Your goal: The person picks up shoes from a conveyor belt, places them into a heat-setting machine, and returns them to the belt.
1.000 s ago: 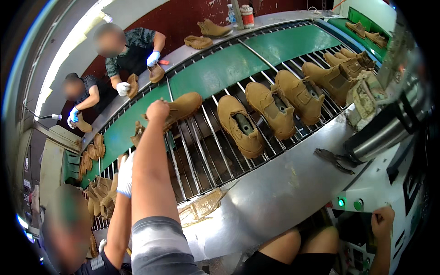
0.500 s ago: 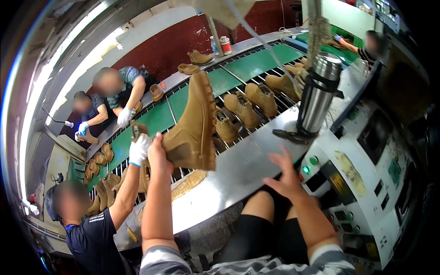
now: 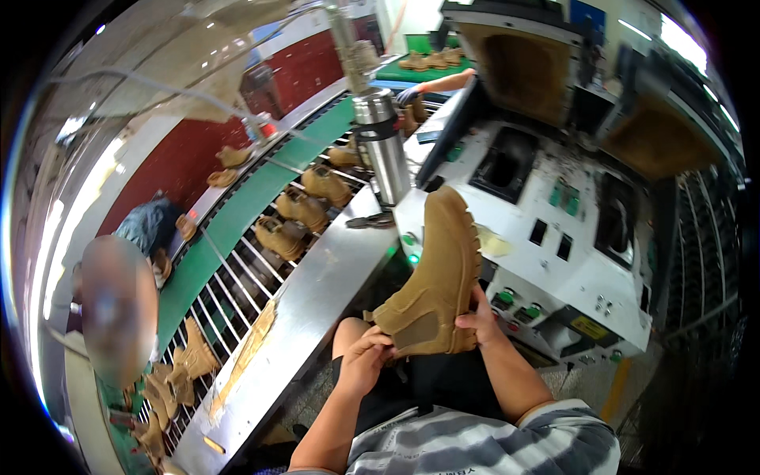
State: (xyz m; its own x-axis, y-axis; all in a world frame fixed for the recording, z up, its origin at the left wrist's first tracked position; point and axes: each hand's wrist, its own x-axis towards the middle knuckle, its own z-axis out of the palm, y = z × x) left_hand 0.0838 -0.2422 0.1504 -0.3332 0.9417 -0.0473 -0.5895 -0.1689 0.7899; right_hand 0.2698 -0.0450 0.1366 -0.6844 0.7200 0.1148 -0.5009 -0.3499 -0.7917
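Note:
A tan ankle boot (image 3: 438, 269) stands toe up above my lap, its lugged sole facing right and a grey-brown elastic side panel low on the shaft. My right hand (image 3: 480, 321) grips it by the heel end of the sole, thumb across the side. At the boot's opening, my left hand (image 3: 366, 362) has its fingers curled on the collar and pull tab. The boot's inside is hidden from me.
A metal ledge (image 3: 313, 277) runs on my left beside a roller conveyor (image 3: 237, 273) carrying several tan boots (image 3: 301, 207). A steel thermos (image 3: 386, 158) and dark tool (image 3: 370, 222) sit on it. The white machine (image 3: 518, 237) with raised lids is right; co-workers are left and far.
The boot has moved from over the ledge to in front of the machine, above my lap. My right hand, empty before, now grips its heel. The view has turned right.

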